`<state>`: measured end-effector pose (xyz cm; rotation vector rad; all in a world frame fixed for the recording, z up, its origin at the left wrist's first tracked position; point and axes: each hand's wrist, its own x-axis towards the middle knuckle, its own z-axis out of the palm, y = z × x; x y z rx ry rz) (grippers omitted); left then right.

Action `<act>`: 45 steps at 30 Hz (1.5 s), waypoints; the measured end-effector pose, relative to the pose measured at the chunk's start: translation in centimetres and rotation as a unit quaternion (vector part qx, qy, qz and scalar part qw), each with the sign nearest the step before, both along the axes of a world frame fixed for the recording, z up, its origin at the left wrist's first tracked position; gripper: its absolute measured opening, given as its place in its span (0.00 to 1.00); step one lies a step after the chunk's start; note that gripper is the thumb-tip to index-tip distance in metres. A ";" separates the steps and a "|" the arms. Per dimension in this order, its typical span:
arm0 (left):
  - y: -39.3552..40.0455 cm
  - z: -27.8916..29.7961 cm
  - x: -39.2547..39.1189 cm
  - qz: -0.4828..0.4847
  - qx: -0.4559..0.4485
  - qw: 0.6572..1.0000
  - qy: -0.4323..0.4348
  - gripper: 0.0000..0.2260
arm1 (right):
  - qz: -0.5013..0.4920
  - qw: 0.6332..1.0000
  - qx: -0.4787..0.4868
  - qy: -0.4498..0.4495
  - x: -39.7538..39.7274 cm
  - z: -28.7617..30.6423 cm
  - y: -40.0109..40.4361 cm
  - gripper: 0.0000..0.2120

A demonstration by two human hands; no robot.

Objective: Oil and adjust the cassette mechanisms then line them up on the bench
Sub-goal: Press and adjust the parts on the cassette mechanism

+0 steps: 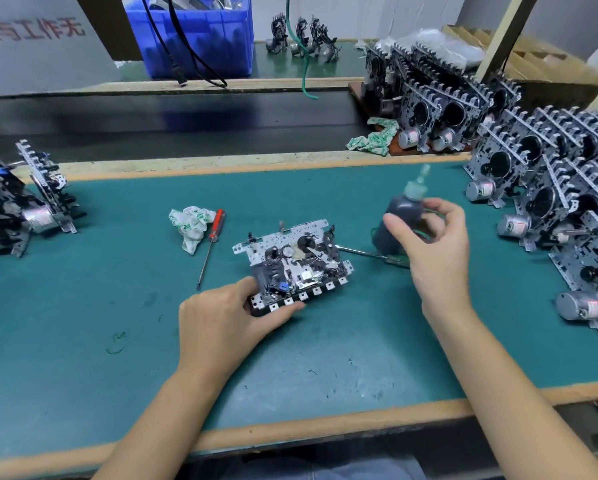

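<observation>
Green mat covers the bench [82, 341], and its near edge runs out of the picture at the bottom. The left hand [221, 317] grips the near left corner of the cassette mechanism [292, 268], which lies flat in the middle of the mat. Its thumb hides part of that corner. The right hand [432, 244] is lifted, fingers curled round a dark oil bottle [399, 220]. The bottle looks blurry, and its tip points up. A green screwdriver [377, 255] lies partly hidden behind that hand. Farther left lie a red screwdriver [211, 247] and a crumpled cloth [190, 226]. Rows of mechanisms [550, 188] stand at the right, cut off by the edge.
</observation>
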<state>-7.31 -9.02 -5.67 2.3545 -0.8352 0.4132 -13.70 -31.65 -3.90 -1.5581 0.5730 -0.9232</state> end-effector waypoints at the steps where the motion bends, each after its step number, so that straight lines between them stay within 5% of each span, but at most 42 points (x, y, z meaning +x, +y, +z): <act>1: 0.3 0.2 0.1 0.007 -0.001 1.000 0.012 0.23 | 0.017 0.999 -0.028 0.029 0.4 0.2 -0.4 0.17; 5: 2.1 0.9 1.7 0.055 0.034 0.992 0.111 0.30 | 0.047 0.972 -0.177 0.146 2.5 0.3 -1.3 0.19; 8: 3.6 1.5 2.7 0.065 0.062 0.988 0.130 0.33 | 0.077 0.953 -0.194 0.218 3.7 -0.5 -0.5 0.22; 10: 4.1 1.9 2.7 0.061 0.064 0.987 0.135 0.32 | 0.023 0.963 -0.212 0.164 3.4 -0.6 0.2 0.24; 13: 4.1 2.6 2.4 0.054 0.078 0.986 0.135 0.31 | -0.063 0.944 -0.323 -0.013 1.5 -0.3 1.1 0.14; 17: 4.9 5.5 3.7 0.052 0.151 0.980 0.116 0.39 | 0.017 0.914 -0.405 -0.030 -0.3 -1.0 1.7 0.08; 21: 4.8 10.2 5.2 0.013 0.220 0.972 0.075 0.34 | 0.084 0.956 -0.279 0.024 -0.4 -1.2 1.8 0.08; 25: 1.3 12.1 3.8 -0.057 0.330 0.941 -0.046 0.30 | 0.179 0.951 -0.238 0.077 -0.2 -1.8 2.5 0.13; 28: -2.0 10.5 2.0 -0.181 0.288 0.926 -0.165 0.23 | 0.224 0.965 -0.128 0.053 -0.1 -1.5 2.8 0.15; 31: -4.6 8.6 0.8 -0.275 0.202 0.920 -0.195 0.21 | 0.233 0.972 -0.002 0.015 -0.2 -1.2 2.4 0.17; 33: -5.2 6.5 1.3 -0.274 0.191 0.927 -0.170 0.27 | 0.197 0.979 0.017 0.051 -0.1 -1.1 1.9 0.18; 38: -2.8 2.3 3.7 -0.271 0.098 0.949 0.127 0.47 | 0.128 0.965 -0.110 0.202 0.1 -2.0 1.4 0.16; 42: -1.0 0.8 3.4 -0.239 0.050 0.955 0.170 0.53 | 0.122 0.961 -0.122 0.214 0.1 -2.1 1.4 0.14; 45: -0.5 0.3 2.7 -0.218 0.032 0.960 0.173 0.49 | 0.124 0.956 -0.145 0.221 0.0 -2.1 1.3 0.15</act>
